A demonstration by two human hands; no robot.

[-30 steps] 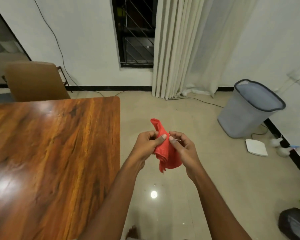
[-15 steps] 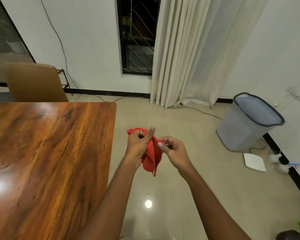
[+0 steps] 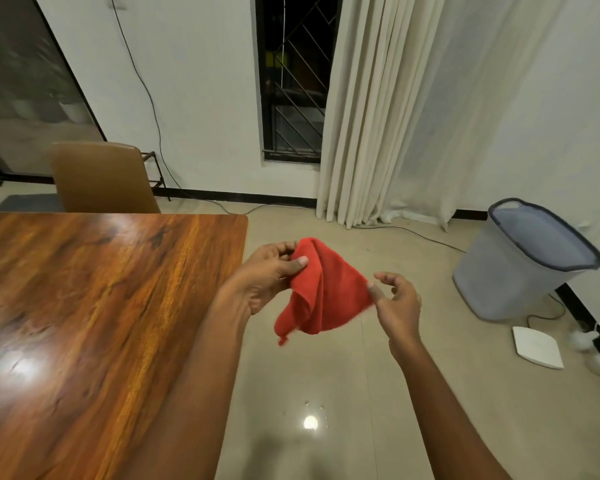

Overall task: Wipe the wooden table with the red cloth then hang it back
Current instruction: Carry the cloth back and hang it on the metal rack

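- Head view shows the red cloth [image 3: 326, 292] held up in the air between both hands, spread into a rough triangle with a loose corner dangling at its lower left. It hangs over the floor [image 3: 326, 393], just beside the table's right edge and not touching it.
- Left hand [image 3: 267, 282] grips the cloth's upper left fold. The thumb presses on the front of the fabric and the fingers curl behind it, so the grip is narrow and closed round the cloth.
- Right hand [image 3: 399, 303] pinches the cloth's right corner at the thumb tip. The other fingers are loosely curled and clear of the fabric.
- Wooden table [image 3: 84, 323] fills the left side, glossy with light glare on it. Its right edge runs down close beside the left forearm, and its far right corner is rounded.
- Open tiled floor lies under and ahead of the hands, from the table's edge across to the far wall.
- A brown chair [image 3: 101, 178] stands behind the table's far edge.
- A barred window [image 3: 295, 81] and a pale curtain [image 3: 378, 116] are on the far wall.
- To the right, well apart from the hands, stands a grey basket [image 3: 513, 282] with a dark rim — a flat white box [image 3: 537, 346] lies on the floor just beside it.
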